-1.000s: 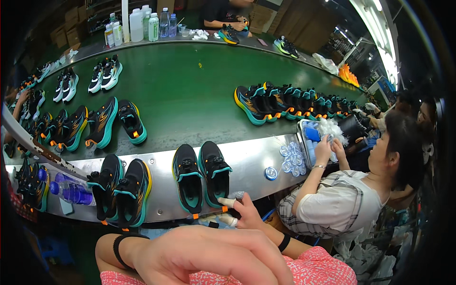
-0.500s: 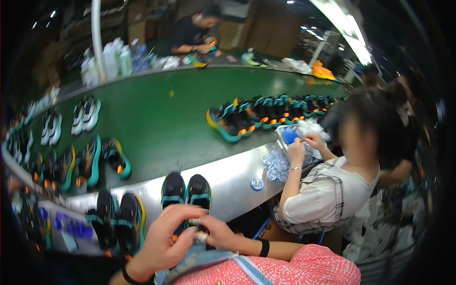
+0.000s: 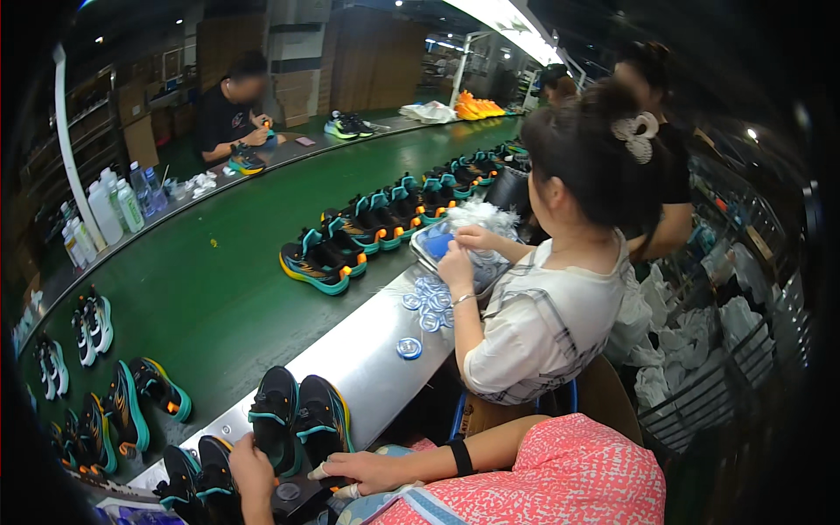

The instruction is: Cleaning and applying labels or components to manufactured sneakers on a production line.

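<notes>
A pair of black running shoes with teal and yellow soles stands at the near edge of the metal ledge: a left shoe [image 3: 276, 416] and a right shoe [image 3: 322, 416]. My left hand [image 3: 253, 477] is beside the left shoe, between it and another black shoe [image 3: 216, 477]. Its fingertips are partly hidden, so its grip cannot be made out. My right hand [image 3: 372, 471] lies low behind the right shoe's heel, fingers stretched out and apart, with pale covers on some fingertips. A small clear round disc [image 3: 288, 492] lies between my hands.
A long green belt [image 3: 201, 289] carries rows of shoes [image 3: 367, 219]. On the metal ledge [image 3: 376, 359], blue-and-white round discs [image 3: 429, 302] lie near a tray [image 3: 429, 245]. A seated co-worker [image 3: 560, 289] is close on my right. Another person [image 3: 236, 114] works across the belt, near bottles [image 3: 118, 206].
My hands were together in front of the shoe pair and have parted: the left moved down beside the left shoe, the right dropped lower. The view has turned rightward.
</notes>
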### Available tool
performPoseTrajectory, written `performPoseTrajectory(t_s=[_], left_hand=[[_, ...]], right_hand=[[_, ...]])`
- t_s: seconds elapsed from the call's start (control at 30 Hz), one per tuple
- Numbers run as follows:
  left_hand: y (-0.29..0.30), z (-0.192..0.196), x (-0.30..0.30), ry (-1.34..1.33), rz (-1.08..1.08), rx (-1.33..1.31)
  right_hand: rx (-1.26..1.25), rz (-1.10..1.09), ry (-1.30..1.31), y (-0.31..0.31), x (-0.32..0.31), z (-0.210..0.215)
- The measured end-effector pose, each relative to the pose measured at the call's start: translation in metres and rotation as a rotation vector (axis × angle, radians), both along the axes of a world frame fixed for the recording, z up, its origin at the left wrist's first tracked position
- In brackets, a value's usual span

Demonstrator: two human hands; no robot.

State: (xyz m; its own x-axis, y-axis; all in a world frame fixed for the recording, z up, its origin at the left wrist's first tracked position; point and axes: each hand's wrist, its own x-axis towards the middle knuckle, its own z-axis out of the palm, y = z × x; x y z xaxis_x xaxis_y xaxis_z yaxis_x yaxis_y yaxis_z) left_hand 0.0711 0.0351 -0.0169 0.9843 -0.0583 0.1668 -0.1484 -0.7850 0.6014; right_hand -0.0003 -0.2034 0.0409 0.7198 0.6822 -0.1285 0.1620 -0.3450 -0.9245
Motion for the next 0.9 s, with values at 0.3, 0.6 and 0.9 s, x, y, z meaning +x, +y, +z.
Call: performPoseTrajectory(t_s=[0.3,0.6,0.9], left_hand=[[-0.097,0.276,-0.038,-0.153,-1.317,-1.493],[-0.072,0.274,-0.045,-0.202,-1.470,-1.447],[-0.080,0.289,-0.034,-0.395,-1.546,-1.358]], right_hand=[[0.177,-0.079,-0.585,0.005,-0.016,-0.041],[-0.134,-0.102,-0.175,0.005,-0.003,0.013],[0.000,-0.045,-0.225,0.024,0.011,0.017]])
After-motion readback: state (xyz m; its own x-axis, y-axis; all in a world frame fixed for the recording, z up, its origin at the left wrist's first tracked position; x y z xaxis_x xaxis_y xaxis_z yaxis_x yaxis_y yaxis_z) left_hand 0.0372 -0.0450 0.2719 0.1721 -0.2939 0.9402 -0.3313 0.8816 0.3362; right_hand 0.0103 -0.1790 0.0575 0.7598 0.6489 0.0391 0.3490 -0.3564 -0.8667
